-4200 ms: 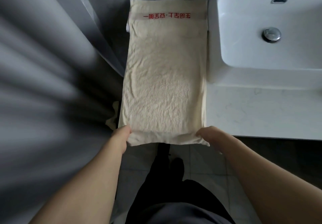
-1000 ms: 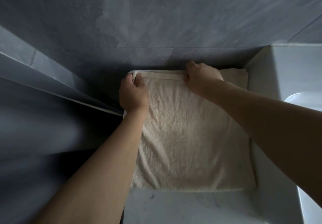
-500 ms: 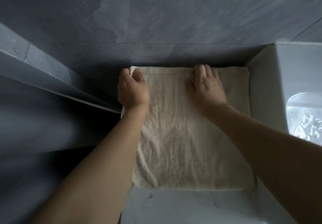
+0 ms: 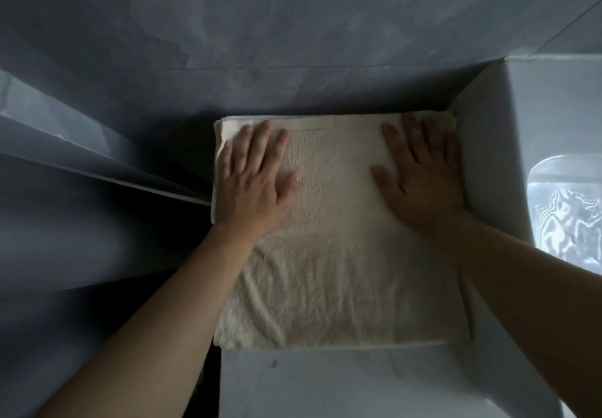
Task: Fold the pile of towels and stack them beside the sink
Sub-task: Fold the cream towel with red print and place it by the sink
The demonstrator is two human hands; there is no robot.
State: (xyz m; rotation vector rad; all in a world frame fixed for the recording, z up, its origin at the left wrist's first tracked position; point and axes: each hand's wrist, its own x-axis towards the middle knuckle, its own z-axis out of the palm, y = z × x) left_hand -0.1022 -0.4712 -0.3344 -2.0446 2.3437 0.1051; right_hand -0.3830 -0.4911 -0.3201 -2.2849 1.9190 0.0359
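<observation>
A grey, marbled tile wall (image 4: 293, 27) fills the far half of the view, with a pale grey panel (image 4: 97, 144), perhaps a door or partition, angling in from the left. Below it runs the pale stone surface (image 4: 358, 385), and on the right stands the white ceramic sink (image 4: 537, 124), its outer side wall rising just beside the towel and its basin catching a bright ripple of light at the right edge. The cream terry-cloth towel (image 4: 342, 281), folded to a near-square, lies flat on the surface in the corner between the far wall and the sink's left side; a thin white edge showing along its far and left borders suggests another folded layer or towel beneath, though the dim light makes that hard to confirm. The left hand (image 4: 254, 176) rests palm-down on the towel's far-left part, its grip spread, fingers straight and fanned. The right hand (image 4: 423, 173) lies palm-down on the far-right part, close against the sink wall, fingers likewise straight and apart, pinching nothing. The step in hand looks like smoothing and squaring a freshly folded towel in its place. The next move calls for sweeping both palms toward the near edge to press out the wrinkles there, then lifting off to fetch another towel.
</observation>
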